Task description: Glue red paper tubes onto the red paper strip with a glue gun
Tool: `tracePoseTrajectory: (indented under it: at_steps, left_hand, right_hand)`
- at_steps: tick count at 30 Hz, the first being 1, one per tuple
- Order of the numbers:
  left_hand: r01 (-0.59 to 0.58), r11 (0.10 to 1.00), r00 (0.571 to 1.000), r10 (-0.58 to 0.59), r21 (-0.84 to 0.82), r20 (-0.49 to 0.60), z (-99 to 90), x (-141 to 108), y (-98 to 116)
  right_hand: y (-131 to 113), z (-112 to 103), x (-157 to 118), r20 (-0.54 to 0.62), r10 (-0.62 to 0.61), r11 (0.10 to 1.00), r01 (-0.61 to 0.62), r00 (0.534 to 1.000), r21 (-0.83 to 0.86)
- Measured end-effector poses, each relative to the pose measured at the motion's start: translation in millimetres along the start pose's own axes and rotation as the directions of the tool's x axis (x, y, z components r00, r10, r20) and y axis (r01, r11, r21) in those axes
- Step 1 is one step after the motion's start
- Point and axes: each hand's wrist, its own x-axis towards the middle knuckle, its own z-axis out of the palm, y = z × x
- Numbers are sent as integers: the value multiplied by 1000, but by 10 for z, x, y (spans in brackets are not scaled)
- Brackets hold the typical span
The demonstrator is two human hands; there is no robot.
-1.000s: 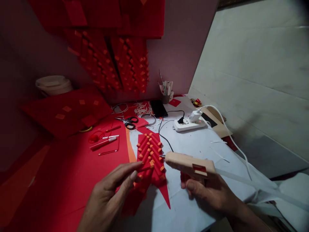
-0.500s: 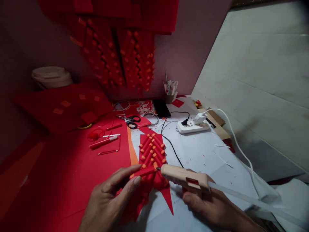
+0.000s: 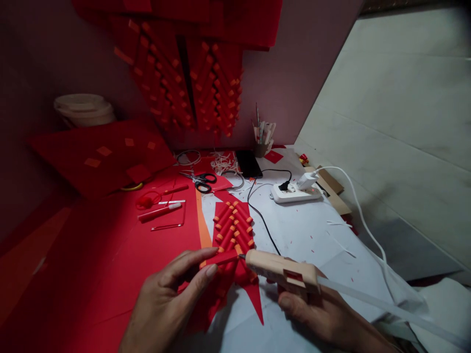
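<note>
Between thumb and forefinger, my left hand (image 3: pixel 172 289) pinches a red paper tube (image 3: pixel 221 258) with orange ends. A beige hot glue gun (image 3: pixel 281 267) is held in my right hand (image 3: pixel 316 304), its dark nozzle at the tube's right end. From the gun's back a long translucent glue stick (image 3: pixel 382 306) sticks out. Beneath and beyond the tube lies a red paper piece (image 3: pixel 257 304) carrying slanted rows of small red tubes (image 3: pixel 234 225) with orange bands. Part of this piece is hidden behind my hands.
Black scissors (image 3: pixel 202 182), a phone (image 3: pixel 248 164) and a white power strip (image 3: pixel 296 192) with cables lie farther back. A red marker (image 3: pixel 160 212) is on the left red sheet (image 3: pixel 128 264). Red tube decorations (image 3: pixel 217 88) hang on the wall, near a pen cup (image 3: pixel 262 147).
The view has shifted slightly, moving the background objects a little to the right in the picture. Both hands keep their holds, with the nozzle still at the tube's end.
</note>
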Motion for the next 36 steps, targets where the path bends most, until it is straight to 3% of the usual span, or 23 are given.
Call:
tracePoseTrajectory:
  at_steps: [6,14,21,25,30,36]
  left_hand:
    - [-26,999,1000,26,-39,3,22,3,3]
    - [5,1000,1000,-5,-31,2,15,-9,9]
    - [8,999,1000,-8,-46,7,14,-3,-29]
    - [6,1000,1000,-6,-10,-13,4,-18,-18]
    - [16,1000,1000,-15,-16,2,7,-9,20]
    - [-9,1000,1000,9,-3,-23,10,-7,28]
  right_hand:
    - [-221,-55,89,78,-66,996,61,995,64]
    - [-76,-19,27,35,-24,1000,23,999,12]
    - [-123,-36,47,56,-22,999,19,998,51]
    - [-142,-31,60,12,-7,999,7,1000,53]
    - [-192,-38,81,96,-43,993,32,994,112]
    - [-84,-23,29,45,29,996,-32,999,80]
